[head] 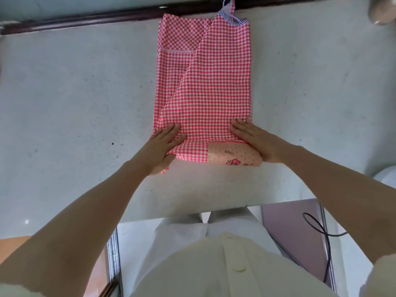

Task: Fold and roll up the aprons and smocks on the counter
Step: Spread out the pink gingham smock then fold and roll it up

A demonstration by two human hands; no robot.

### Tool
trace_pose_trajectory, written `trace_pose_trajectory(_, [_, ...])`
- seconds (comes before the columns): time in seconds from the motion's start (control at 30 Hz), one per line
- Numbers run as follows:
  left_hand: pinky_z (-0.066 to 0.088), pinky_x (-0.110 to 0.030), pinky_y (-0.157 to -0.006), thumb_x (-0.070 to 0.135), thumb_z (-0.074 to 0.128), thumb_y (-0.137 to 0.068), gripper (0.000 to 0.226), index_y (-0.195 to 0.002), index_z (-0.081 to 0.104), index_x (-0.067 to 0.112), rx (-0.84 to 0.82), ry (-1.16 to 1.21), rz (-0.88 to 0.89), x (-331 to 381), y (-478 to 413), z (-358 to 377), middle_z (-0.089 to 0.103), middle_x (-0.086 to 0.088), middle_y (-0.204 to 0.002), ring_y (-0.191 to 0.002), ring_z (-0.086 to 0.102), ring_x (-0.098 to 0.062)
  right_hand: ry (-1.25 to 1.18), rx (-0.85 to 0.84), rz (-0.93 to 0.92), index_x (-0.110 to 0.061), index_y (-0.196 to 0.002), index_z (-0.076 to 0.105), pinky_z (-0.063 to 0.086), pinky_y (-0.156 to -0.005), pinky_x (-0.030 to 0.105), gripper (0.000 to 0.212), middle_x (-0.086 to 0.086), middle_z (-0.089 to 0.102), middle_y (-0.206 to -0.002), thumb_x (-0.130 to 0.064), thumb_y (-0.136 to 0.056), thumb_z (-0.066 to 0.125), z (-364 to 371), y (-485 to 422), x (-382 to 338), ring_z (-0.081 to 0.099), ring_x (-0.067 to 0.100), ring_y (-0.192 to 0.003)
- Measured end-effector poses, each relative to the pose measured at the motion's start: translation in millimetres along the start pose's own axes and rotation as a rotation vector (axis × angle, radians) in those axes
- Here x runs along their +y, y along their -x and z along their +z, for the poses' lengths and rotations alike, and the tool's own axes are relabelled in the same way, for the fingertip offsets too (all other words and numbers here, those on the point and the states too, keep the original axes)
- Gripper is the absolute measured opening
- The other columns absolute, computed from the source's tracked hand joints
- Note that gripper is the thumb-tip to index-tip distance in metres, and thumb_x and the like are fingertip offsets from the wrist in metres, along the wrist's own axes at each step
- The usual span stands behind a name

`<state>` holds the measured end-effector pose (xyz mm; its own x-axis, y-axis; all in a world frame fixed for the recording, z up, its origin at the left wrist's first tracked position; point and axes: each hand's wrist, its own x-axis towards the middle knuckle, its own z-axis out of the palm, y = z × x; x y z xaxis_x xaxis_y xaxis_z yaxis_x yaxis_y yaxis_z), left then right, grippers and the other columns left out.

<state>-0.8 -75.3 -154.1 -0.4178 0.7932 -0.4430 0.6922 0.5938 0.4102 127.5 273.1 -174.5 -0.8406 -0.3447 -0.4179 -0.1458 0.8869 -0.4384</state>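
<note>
- Head view: the left hand [166, 146] lies flat with fingers straight on the left end of the red-checked apron's [210, 78] rolled near end.
- The right hand [255, 140], also flat-fingered, presses the roll's right end.
- The apron lies folded lengthwise mid-bench [75, 93], reaching the far edge.
- A peach patch [233, 156] on the roll bears small writing, seemingly "Bee".

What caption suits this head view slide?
Left hand and right hand press the rolled near end of a red-and-white checked cloth apron on a pale counter.
</note>
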Motion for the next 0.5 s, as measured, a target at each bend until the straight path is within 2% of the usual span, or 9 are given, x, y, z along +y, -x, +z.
trace_pose_trajectory(0.07, [0.008,-0.044,-0.122,0.055,0.011,-0.095,0.063,-0.152,0.024,0.030,-0.054,0.167,-0.130,13,5,-17,0.014,0.000,-0.161,-0.150,0.007,-0.022,-0.107,0.028,0.041,-0.013,-0.155,0.013,0.010,-0.122,0.037,0.101,0.003,0.007,-0.162,-0.026,-0.079,0.078,-3,6,-10,0.007,0.016,-0.150])
trace_pose_trajectory(0.13, [0.025,-0.043,-0.116,0.047,0.019,-0.097,0.060,-0.148,0.038,0.021,-0.111,0.380,-0.276,27,8,-34,0.032,-0.009,-0.156,-0.143,0.029,-0.030,-0.514,0.173,0.155,-0.007,-0.148,0.037,0.031,-0.117,0.032,0.071,0.002,0.036,-0.153,-0.014,-0.086,0.071,-5,12,-28,0.036,0.009,-0.140])
trace_pose_trajectory(0.17, [0.033,-0.040,-0.109,0.042,0.022,-0.099,0.055,-0.142,0.045,0.017,-0.151,0.485,-0.340,34,9,-42,0.041,-0.013,-0.150,-0.135,0.040,-0.031,-0.743,0.249,0.284,-0.005,-0.141,0.046,0.040,-0.107,0.025,0.053,0.002,0.049,-0.142,-0.005,-0.090,0.063,-3,12,-36,0.049,0.006,-0.128])
trace_pose_trajectory(0.2, [0.036,-0.037,-0.103,0.037,0.025,-0.102,0.046,-0.137,0.046,0.016,-0.175,0.615,-0.386,41,9,-49,0.046,-0.014,-0.146,-0.128,0.047,-0.028,-0.856,0.332,0.408,-0.004,-0.133,0.055,0.045,-0.100,0.024,0.041,0.005,0.058,-0.131,0.000,-0.092,0.058,-4,11,-42,0.057,0.009,-0.117])
trace_pose_trajectory(0.27, [0.036,-0.035,-0.100,0.044,0.027,-0.103,0.046,-0.141,0.036,0.020,-0.173,0.934,-0.460,53,10,-60,0.043,-0.011,-0.148,-0.121,0.049,-0.021,-0.748,0.446,0.596,-0.007,-0.121,0.062,0.051,-0.092,0.038,0.026,0.012,0.066,-0.114,-0.010,-0.095,0.056,-3,4,-42,0.062,0.026,-0.107])
trace_pose_trajectory(0.33, [0.031,-0.038,-0.106,0.065,0.020,-0.095,0.067,-0.151,0.017,0.028,-0.027,1.139,-0.475,60,17,-69,0.032,-0.002,-0.156,-0.133,0.041,-0.019,-0.635,0.450,0.603,-0.010,-0.127,0.058,0.052,-0.087,0.048,0.034,0.019,0.066,-0.112,-0.027,-0.098,0.055,-9,3,-42,0.062,0.035,-0.102])
trace_pose_trajectory(0.4, [0.027,-0.041,-0.111,0.066,0.014,-0.096,0.066,-0.153,0.002,0.035,0.148,1.247,-0.426,56,24,-68,0.024,0.005,-0.159,-0.142,0.030,-0.017,-0.642,0.440,0.593,-0.010,-0.134,0.051,0.051,-0.088,0.051,0.043,0.021,0.064,-0.115,-0.035,-0.100,0.050,-18,4,-42,0.061,0.036,-0.101])
trace_pose_trajectory(0.43, [0.028,-0.039,-0.111,0.077,0.020,-0.088,0.078,-0.152,0.003,0.037,0.154,1.295,-0.408,53,28,-64,0.026,0.008,-0.157,-0.141,0.031,-0.014,-0.652,0.451,0.590,-0.008,-0.132,0.052,0.051,-0.087,0.050,0.042,0.021,0.064,-0.113,-0.036,-0.100,0.048,-18,3,-39,0.061,0.037,-0.100])
trace_pose_trajectory(0.5, [0.030,-0.036,-0.107,0.101,0.034,-0.052,0.118,-0.150,0.021,0.036,0.003,1.254,-0.393,50,35,-53,0.036,0.011,-0.149,-0.134,0.038,-0.010,-0.584,0.459,0.605,-0.002,-0.120,0.058,0.052,-0.078,0.045,0.041,0.022,0.066,-0.102,-0.036,-0.102,0.044,-18,2,-36,0.063,0.036,-0.092])
